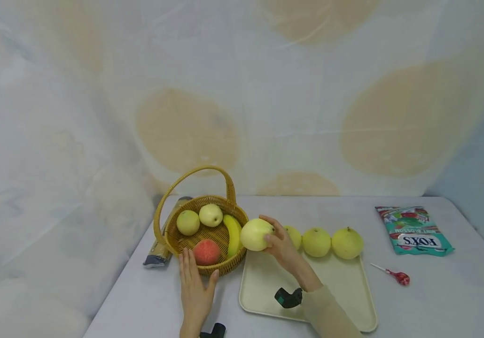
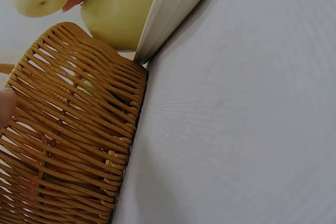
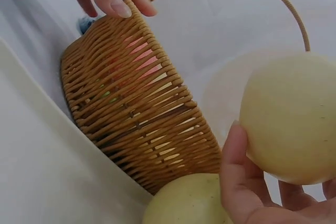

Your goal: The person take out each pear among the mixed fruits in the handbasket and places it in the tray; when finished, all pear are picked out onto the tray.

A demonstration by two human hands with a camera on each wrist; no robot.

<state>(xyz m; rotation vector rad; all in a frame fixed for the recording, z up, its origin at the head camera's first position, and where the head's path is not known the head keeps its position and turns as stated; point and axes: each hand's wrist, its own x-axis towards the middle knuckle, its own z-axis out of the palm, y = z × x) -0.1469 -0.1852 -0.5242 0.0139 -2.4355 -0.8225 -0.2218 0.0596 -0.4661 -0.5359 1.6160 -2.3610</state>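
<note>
My right hand (image 1: 283, 246) grips a round pale yellow pear (image 1: 255, 234) at the right rim of a wicker basket (image 1: 222, 269). In the right wrist view the thumb and fingers curl round the pear (image 3: 294, 119). My left hand (image 1: 195, 286) touches the basket's near rim with straight fingers, its thumb spread to the side. Inside the basket lie a red peach (image 1: 206, 252), a banana (image 1: 234, 234), a greenish round fruit (image 1: 188, 222) and a paler one (image 1: 211, 215). Several yellow pears (image 1: 316, 242) line the far side of a cream tray (image 1: 276, 295).
The basket's arched handle (image 1: 208, 168) stands up over its far left side. A golden-brown packet (image 1: 157, 253) lies partly behind the basket. At the right are a teal Fox's candy bag (image 1: 417, 232) and a red lollipop (image 1: 402, 278). A patterned cloth (image 1: 288, 94) hangs behind the table.
</note>
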